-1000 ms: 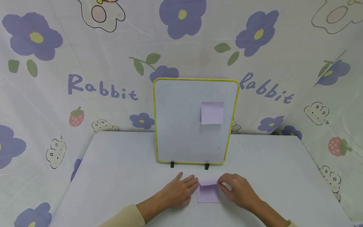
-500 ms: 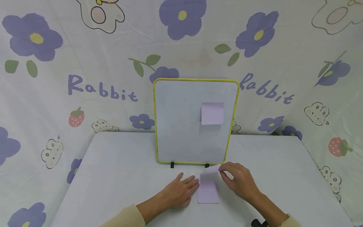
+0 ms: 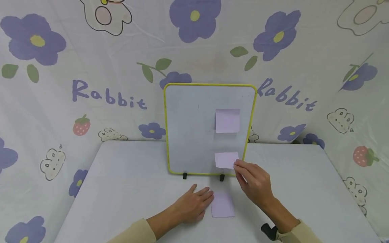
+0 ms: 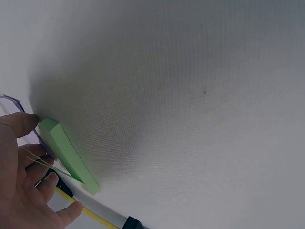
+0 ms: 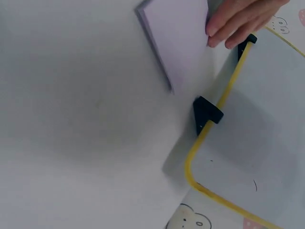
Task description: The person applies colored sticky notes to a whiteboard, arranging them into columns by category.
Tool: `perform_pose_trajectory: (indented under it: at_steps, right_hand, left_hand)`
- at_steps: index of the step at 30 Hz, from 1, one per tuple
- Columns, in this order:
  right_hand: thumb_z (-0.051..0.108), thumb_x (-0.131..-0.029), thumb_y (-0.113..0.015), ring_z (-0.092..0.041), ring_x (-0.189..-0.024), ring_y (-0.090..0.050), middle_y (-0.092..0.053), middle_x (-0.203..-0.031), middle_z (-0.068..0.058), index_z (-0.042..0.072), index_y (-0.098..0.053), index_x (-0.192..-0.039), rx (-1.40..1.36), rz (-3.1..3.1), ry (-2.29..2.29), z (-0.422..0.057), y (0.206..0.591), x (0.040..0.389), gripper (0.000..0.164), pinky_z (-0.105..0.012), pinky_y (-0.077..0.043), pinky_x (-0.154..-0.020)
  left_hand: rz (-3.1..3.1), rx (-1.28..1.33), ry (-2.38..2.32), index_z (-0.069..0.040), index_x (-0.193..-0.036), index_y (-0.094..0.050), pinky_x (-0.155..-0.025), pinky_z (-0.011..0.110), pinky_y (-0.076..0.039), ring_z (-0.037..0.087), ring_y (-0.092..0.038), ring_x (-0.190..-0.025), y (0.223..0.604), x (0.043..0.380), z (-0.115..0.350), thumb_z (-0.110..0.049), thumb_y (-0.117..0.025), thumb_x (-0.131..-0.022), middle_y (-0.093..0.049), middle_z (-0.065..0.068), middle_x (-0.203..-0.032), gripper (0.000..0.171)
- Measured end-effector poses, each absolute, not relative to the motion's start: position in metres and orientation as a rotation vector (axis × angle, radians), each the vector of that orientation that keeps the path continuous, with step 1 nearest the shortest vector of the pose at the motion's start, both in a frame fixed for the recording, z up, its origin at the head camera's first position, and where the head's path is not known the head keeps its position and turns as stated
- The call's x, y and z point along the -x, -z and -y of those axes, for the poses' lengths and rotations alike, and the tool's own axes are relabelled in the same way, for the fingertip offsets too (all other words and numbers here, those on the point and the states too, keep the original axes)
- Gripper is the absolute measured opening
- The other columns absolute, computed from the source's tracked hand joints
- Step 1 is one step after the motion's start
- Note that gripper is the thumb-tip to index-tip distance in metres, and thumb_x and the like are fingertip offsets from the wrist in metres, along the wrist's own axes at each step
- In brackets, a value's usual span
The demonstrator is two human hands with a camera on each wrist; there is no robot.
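My right hand (image 3: 255, 180) pinches a pale purple sticky note (image 3: 225, 160) by its lower right corner, before the whiteboard's (image 3: 191, 135) lower right part. The head view does not settle whether it touches the board. On the table lies a purple sticky note pad (image 3: 223, 205). My left hand (image 3: 194, 206) rests with spread fingers against its left edge. In the left wrist view, a green block (image 4: 69, 155) with thin sheets at its side appears beside that hand. Another purple sticky note (image 3: 227, 120) is stuck on the board higher up.
The yellow-framed board stands on two black feet (image 3: 222, 177) on the white table (image 3: 130, 175). Behind it hangs a floral cloth (image 3: 209, 64). A black wrist mount (image 3: 268, 232) sits at my right sleeve.
My right hand has peeled a purple sheet off the pad and lifted it up and forward to the board's lower right. The left hand has stayed beside the pad.
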State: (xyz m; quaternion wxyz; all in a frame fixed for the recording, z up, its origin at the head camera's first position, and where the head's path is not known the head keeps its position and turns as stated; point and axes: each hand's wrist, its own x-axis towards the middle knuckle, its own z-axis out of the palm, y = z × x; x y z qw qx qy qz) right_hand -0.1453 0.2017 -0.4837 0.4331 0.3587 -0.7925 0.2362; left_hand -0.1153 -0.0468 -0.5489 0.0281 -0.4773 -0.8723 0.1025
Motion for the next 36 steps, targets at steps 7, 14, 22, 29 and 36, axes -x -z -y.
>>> perform_pose_trajectory:
  at_steps: [7, 14, 22, 29, 36]
  right_hand:
    - [0.013, -0.101, -0.055, -0.032, -0.083, -0.072, -0.073, -0.1, -0.016, -0.005, -0.075, -0.094, -0.902, 1.931, -0.505, -0.194, 0.474, 0.158, 0.028, -0.044, -0.058, -0.067]
    - [0.01, -0.1, -0.056, -0.031, -0.086, -0.072, -0.073, -0.1, -0.016, -0.006, -0.075, -0.094, -0.897, 1.91, -0.494, -0.191, 0.471, 0.171, 0.025, -0.044, -0.058, -0.069]
    - [-0.002, -0.089, -0.066, -0.033, -0.085, -0.072, -0.073, -0.102, -0.016, -0.006, -0.075, -0.095, -0.865, 1.992, -0.523, -0.194, 0.477, 0.178, 0.011, -0.047, -0.058, -0.069]
    - [-0.007, -0.079, -0.073, -0.031, -0.087, -0.072, -0.073, -0.102, -0.015, -0.005, -0.074, -0.095, -0.874, 2.072, -0.476, -0.194, 0.483, 0.18, 0.016, -0.044, -0.058, -0.073]
    - [-0.008, -0.073, -0.08, -0.031, -0.09, -0.072, -0.073, -0.103, -0.016, -0.004, -0.075, -0.095, -0.847, 2.158, -0.435, -0.194, 0.487, 0.18, 0.023, -0.043, -0.058, -0.077]
  left_hand:
    - [2.701, 1.481, -0.325, -0.017, -0.146, -0.052, -0.107, 0.047, -0.041, 0.014, -0.041, -0.141, 0.553, 0.117, 0.046, -0.036, -0.053, -0.098, -0.049, -0.003, -0.149, 0.051]
    - [2.713, 1.487, -0.307, -0.017, -0.147, -0.051, -0.107, 0.047, -0.04, 0.014, -0.04, -0.141, 0.553, 0.117, 0.046, -0.035, -0.052, -0.099, -0.049, -0.003, -0.15, 0.051]
    - [2.736, 1.481, -0.322, -0.017, -0.147, -0.051, -0.109, 0.047, -0.039, 0.014, -0.04, -0.141, 0.547, 0.115, 0.045, -0.034, -0.052, -0.099, -0.049, -0.004, -0.15, 0.051]
    - [2.733, 1.482, -0.337, -0.017, -0.147, -0.051, -0.108, 0.047, -0.039, 0.014, -0.04, -0.141, 0.547, 0.115, 0.045, -0.035, -0.052, -0.099, -0.049, -0.004, -0.15, 0.051]
    - [2.725, 1.485, -0.301, -0.016, -0.145, -0.053, -0.108, 0.048, -0.039, 0.015, -0.041, -0.141, 0.546, 0.116, 0.046, -0.035, -0.055, -0.098, -0.051, -0.003, -0.148, 0.051]
